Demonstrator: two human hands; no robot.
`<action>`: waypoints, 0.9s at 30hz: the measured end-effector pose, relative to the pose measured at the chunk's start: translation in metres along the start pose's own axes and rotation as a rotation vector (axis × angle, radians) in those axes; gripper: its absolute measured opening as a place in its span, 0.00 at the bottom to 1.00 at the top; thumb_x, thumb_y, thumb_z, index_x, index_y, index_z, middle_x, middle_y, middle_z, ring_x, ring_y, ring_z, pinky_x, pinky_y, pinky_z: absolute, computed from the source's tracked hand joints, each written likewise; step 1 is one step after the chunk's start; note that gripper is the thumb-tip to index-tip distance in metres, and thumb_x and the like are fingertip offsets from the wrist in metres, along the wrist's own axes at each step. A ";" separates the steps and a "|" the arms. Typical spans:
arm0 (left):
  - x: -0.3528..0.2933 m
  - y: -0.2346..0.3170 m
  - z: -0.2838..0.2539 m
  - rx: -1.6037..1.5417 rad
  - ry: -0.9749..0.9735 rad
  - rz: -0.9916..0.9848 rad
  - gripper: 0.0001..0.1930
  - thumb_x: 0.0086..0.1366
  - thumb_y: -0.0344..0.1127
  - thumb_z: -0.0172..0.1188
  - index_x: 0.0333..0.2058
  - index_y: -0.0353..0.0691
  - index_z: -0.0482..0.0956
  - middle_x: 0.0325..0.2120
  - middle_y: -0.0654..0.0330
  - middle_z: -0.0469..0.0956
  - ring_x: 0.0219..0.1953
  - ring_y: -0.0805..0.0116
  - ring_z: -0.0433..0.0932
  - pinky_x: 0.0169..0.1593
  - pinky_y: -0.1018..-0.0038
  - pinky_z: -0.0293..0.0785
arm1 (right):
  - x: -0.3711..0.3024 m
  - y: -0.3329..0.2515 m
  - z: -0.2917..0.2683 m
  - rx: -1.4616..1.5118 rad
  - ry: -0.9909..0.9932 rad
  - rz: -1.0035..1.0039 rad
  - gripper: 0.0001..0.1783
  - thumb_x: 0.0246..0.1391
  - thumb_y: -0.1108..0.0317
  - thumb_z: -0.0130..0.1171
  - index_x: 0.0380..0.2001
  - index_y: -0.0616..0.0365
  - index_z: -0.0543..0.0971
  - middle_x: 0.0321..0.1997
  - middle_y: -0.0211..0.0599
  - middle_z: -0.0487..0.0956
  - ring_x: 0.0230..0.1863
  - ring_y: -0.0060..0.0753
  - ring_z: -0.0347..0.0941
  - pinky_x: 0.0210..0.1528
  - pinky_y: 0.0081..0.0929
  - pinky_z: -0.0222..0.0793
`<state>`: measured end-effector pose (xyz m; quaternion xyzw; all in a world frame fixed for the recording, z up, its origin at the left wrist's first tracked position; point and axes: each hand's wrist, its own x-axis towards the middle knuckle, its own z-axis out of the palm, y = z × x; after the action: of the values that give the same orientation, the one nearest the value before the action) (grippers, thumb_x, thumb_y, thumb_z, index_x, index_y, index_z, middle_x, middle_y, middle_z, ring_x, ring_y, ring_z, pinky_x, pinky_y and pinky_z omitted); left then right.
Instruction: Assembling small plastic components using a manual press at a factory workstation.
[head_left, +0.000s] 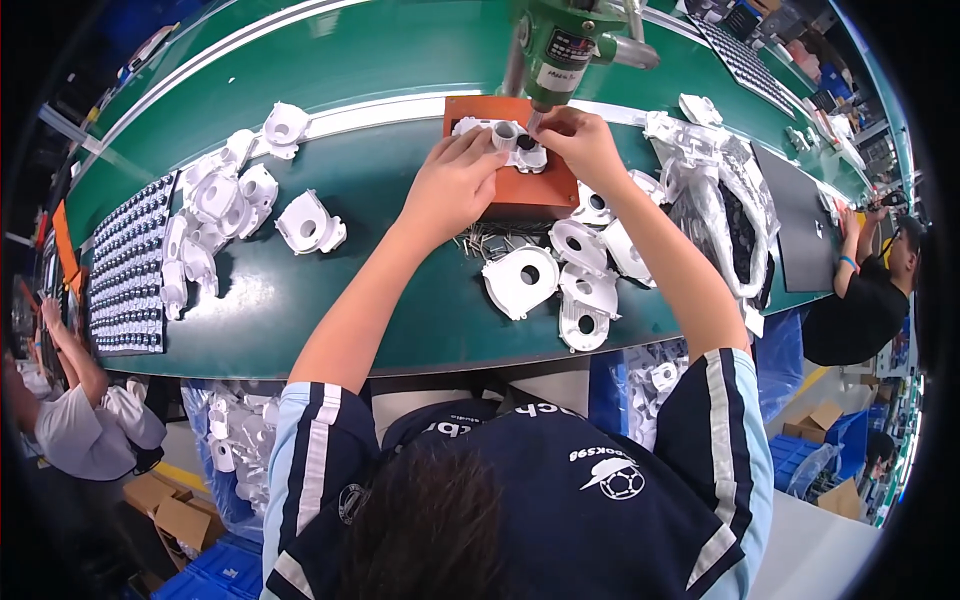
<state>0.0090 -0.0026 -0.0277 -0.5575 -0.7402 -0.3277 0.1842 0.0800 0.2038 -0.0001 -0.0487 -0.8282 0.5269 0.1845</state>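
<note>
A white plastic housing (530,159) with a short round tube and a dark opening lies on an orange-brown block (537,187), right under the head of a green press (562,50). My left hand (458,182) grips the housing from its left side, fingers over the tube and thumb along the near edge. The fingers of my right hand (580,142) are pinched together beside the press's lower tip, at the housing's right end; whatever is between them is too small or hidden to make out. Small metal pins (490,242) lie scattered just in front of the block.
Several white housings (521,281) are heaped near my right forearm, and more (220,198) lie to the left. A tray of small dark parts (130,275) stands far left. Clear plastic bags (715,190) lie on the right. People (865,290) work at both sides.
</note>
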 end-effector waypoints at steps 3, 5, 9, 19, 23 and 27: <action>-0.002 -0.001 0.003 -0.012 0.014 -0.014 0.13 0.54 0.30 0.52 0.39 0.41 0.77 0.48 0.49 0.72 0.54 0.55 0.68 0.58 0.61 0.61 | -0.001 -0.007 0.008 -0.155 0.001 0.075 0.12 0.46 0.68 0.60 0.30 0.68 0.77 0.26 0.34 0.78 0.28 0.18 0.70 0.33 0.18 0.66; -0.001 -0.001 0.002 -0.009 0.010 -0.012 0.13 0.54 0.30 0.52 0.39 0.40 0.77 0.48 0.49 0.72 0.54 0.54 0.68 0.58 0.61 0.61 | -0.002 -0.001 0.011 -0.143 0.031 0.052 0.11 0.46 0.68 0.60 0.29 0.68 0.77 0.26 0.34 0.78 0.28 0.18 0.70 0.32 0.18 0.66; -0.001 0.000 0.000 0.007 0.011 -0.008 0.13 0.54 0.31 0.53 0.39 0.40 0.77 0.48 0.49 0.72 0.54 0.54 0.68 0.58 0.60 0.61 | -0.004 -0.005 0.015 -0.190 0.084 -0.007 0.10 0.47 0.69 0.60 0.29 0.68 0.77 0.27 0.32 0.77 0.28 0.17 0.70 0.33 0.18 0.66; 0.000 0.002 -0.002 0.002 0.006 -0.008 0.12 0.55 0.33 0.54 0.39 0.40 0.77 0.47 0.48 0.72 0.54 0.54 0.67 0.58 0.60 0.61 | -0.038 -0.026 0.004 -0.806 -0.114 -0.354 0.20 0.51 0.62 0.56 0.48 0.56 0.75 0.53 0.42 0.70 0.58 0.45 0.59 0.59 0.39 0.52; -0.002 0.003 -0.007 0.028 -0.019 -0.007 0.15 0.56 0.40 0.57 0.41 0.40 0.76 0.48 0.48 0.71 0.55 0.54 0.66 0.58 0.60 0.60 | -0.029 -0.005 -0.021 -0.720 -0.216 -0.220 0.26 0.51 0.62 0.56 0.53 0.56 0.69 0.60 0.46 0.65 0.62 0.43 0.58 0.61 0.34 0.53; -0.003 0.005 -0.011 0.034 -0.027 -0.011 0.21 0.53 0.47 0.61 0.42 0.41 0.75 0.50 0.49 0.70 0.56 0.54 0.65 0.58 0.60 0.60 | 0.053 -0.008 -0.120 -0.543 0.022 0.059 0.22 0.52 0.65 0.53 0.51 0.60 0.70 0.45 0.36 0.77 0.43 0.26 0.70 0.47 0.23 0.65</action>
<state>0.0139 -0.0113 -0.0198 -0.5545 -0.7512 -0.3084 0.1818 0.0743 0.3174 0.0659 -0.1261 -0.9353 0.2902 0.1584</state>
